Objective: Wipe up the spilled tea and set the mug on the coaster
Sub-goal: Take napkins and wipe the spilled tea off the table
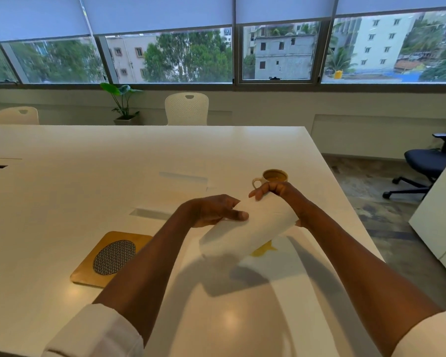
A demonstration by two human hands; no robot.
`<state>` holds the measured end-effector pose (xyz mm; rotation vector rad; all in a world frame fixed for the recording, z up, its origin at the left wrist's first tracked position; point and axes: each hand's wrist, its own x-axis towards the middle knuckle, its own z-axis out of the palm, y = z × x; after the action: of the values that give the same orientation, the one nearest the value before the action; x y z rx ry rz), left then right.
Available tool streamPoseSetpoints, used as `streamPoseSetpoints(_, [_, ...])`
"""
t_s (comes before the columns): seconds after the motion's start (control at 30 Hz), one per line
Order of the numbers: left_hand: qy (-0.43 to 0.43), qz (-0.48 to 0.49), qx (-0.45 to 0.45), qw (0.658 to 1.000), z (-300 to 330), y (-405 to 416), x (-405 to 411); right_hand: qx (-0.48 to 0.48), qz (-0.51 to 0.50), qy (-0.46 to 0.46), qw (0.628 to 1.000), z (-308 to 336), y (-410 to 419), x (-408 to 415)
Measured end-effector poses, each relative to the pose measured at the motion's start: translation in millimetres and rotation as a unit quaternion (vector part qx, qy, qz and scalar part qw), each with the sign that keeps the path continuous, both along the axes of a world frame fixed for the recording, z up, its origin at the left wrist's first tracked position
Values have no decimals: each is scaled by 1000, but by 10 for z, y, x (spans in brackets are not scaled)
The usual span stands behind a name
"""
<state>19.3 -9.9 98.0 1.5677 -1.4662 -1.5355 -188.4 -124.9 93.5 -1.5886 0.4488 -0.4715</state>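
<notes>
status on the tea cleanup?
Both hands, left hand and right hand, hold paper towel above table. Tea spill not yet wiped. Mug off coaster. Path clear.

Head view, downward over table [62, 191]

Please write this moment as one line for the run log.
left hand: holds paper towel | right hand: holds paper towel | tea spill: unwiped | mug: on table, off coaster
</notes>
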Motion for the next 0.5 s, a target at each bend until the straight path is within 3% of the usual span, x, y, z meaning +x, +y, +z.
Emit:
streamPoseSetpoints(0.1, [3,31,-18,999,-25,14,-59,5,-4,-30,1000,-19,-14,1])
streamPoseSetpoints(0.33, [87,186,-125,971,-170,-1,-137,210,-188,-109,953,-225,2,-20])
streamPoseSetpoints(0.5, [161,261,-154,939,-302,-56,-258,250,-165,-91,950,-440,158,-58])
